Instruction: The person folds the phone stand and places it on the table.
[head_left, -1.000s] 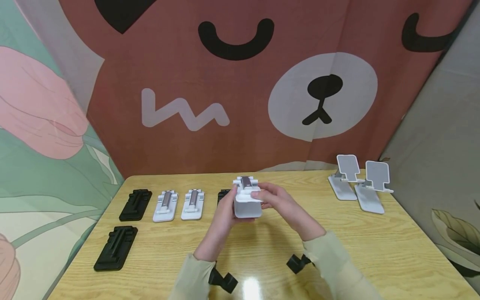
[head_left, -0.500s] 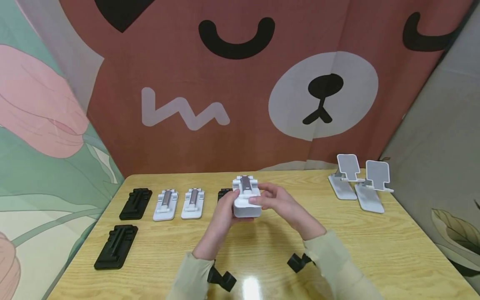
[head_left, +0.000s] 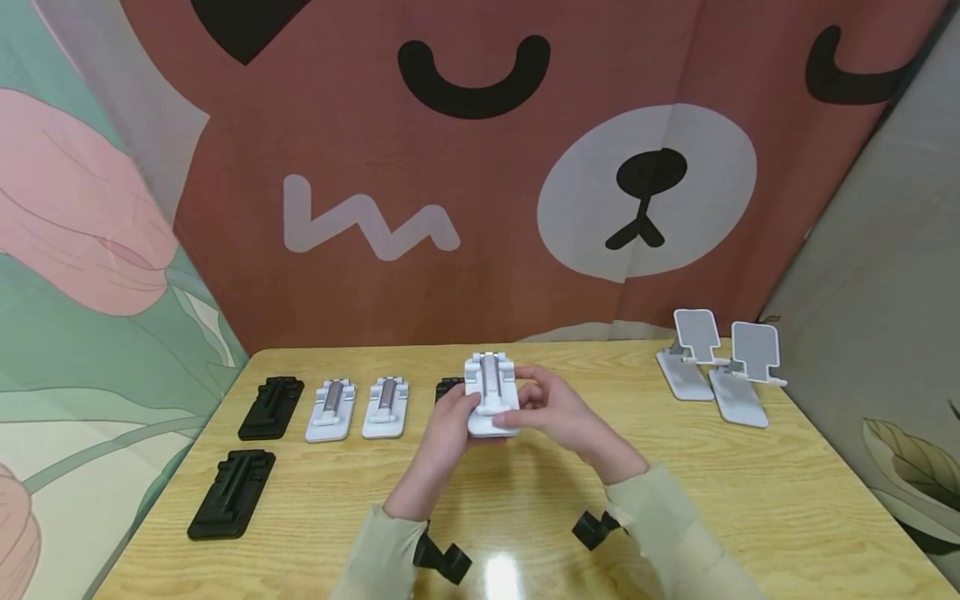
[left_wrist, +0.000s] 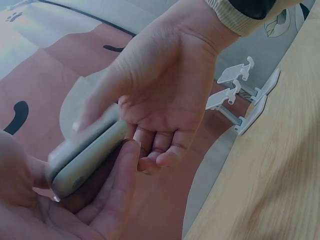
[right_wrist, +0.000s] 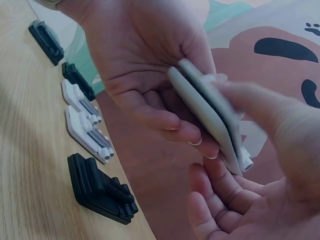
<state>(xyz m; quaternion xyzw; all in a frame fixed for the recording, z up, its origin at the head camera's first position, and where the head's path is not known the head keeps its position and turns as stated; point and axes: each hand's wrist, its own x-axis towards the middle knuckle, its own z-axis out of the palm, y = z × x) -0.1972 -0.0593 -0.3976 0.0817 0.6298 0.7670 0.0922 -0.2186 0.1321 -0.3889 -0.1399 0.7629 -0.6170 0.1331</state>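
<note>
A white folding phone stand (head_left: 491, 398) is held above the middle of the table, nearly folded flat. My left hand (head_left: 447, 418) grips it from the left side, with fingers beneath the base. On its right, my right hand (head_left: 557, 410) pinches the lower end, thumb on the upper plate. Edge-on in the left wrist view, the stand (left_wrist: 90, 165) shows a thin dark gap between its two plates. The same gap shows along the stand (right_wrist: 202, 107) in the right wrist view, where the right thumb is blurred.
Two unfolded white stands (head_left: 740, 400) are at the back right. Folded white stands (head_left: 386, 408) and black stands (head_left: 232, 496) lie on the wooden table (head_left: 330, 517) to the left. Another black stand (right_wrist: 102, 190) lies behind my left hand. A printed cloth (head_left: 480, 292) hangs behind.
The upper plate of the held white phone stand has swung down toward its base under my right thumb. Both hands have stayed almost in place.
</note>
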